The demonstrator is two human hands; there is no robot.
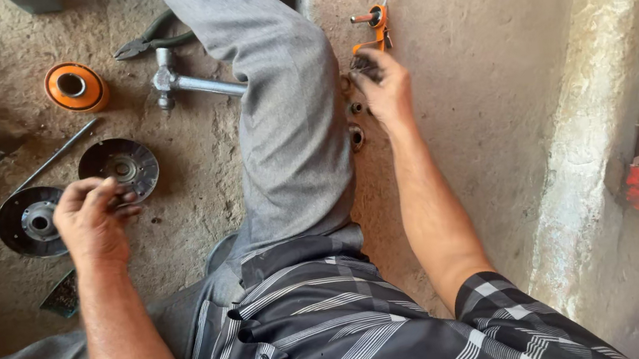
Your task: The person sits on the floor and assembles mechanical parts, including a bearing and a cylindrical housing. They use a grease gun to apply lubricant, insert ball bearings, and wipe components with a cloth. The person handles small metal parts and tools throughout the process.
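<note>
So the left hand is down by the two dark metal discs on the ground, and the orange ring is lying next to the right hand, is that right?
Not quite. In the head view the orange ring lies on the left side, above the two dark discs near the left hand. The right hand is on a small dark part beside an orange tool.

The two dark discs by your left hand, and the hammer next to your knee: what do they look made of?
The two dark discs look like metal, probably steel: dull grey-black faces with paler machined hubs and bolt holes. The left hand hovers at their edge. The hammer looks all metal, with a silvery, slightly shiny head and shaft. Coatings cannot be told from here.
</note>
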